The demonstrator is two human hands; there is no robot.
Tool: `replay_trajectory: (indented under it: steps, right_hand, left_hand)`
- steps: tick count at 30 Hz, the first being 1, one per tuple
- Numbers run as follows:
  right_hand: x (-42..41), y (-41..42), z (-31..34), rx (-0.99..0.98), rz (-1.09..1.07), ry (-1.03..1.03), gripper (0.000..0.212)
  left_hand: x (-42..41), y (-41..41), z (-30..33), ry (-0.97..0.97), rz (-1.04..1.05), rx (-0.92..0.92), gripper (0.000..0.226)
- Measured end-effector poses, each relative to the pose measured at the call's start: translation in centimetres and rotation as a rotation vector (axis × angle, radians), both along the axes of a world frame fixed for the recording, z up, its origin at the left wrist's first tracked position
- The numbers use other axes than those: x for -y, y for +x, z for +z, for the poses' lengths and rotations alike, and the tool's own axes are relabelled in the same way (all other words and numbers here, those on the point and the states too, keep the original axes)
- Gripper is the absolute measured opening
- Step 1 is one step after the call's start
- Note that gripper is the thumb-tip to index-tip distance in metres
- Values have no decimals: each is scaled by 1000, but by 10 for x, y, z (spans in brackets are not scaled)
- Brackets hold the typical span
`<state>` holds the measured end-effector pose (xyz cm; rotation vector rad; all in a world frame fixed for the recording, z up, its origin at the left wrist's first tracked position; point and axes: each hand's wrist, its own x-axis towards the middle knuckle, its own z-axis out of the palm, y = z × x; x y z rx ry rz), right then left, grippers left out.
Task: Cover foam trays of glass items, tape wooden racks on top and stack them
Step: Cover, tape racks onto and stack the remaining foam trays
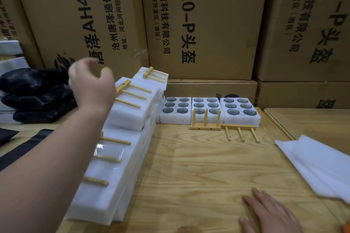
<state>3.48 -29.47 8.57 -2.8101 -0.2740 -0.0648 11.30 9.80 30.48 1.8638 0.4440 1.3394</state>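
Three uncovered white foam trays (240,108) with dark glass items in round holes stand in a row at the back of the wooden table (198,166). One wooden rack (205,122) stands upright before the middle tray, and another rack (240,131) lies flat with its pegs pointing toward me. At the left, covered trays with racks taped on top form stacks (121,149). My left hand (91,83) hovers above the stacks, fingers loosely curled, holding nothing. My right hand (269,213) lies flat on the table near the front edge.
White foam sheets (318,164) lie at the right side of the table. Large printed cardboard boxes (198,24) form a wall behind. Black bags (36,92) sit at the left beyond the stacks. A second wooden surface (312,121) adjoins at the right.
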Motion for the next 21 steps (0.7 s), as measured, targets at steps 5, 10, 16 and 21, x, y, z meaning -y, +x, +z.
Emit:
replay_trajectory:
  steps: [5, 10, 16, 21]
  right_hand:
    - [1, -6, -3, 33, -15, 15, 66]
    - [2, -15, -9, 48, -37, 0, 64]
    - [-1, -10, -13, -52, -44, -92, 71]
    - [-5, 46, 23, -49, -100, -129, 53]
  left_hand:
    - [141, -35, -35, 349, -504, 228, 17]
    - [200, -41, -188, 507, -649, -875, 50]
    - [198, -24, -249, 636, -533, -1090, 84]
    - [196, -21, -254, 620, -511, -1012, 87]
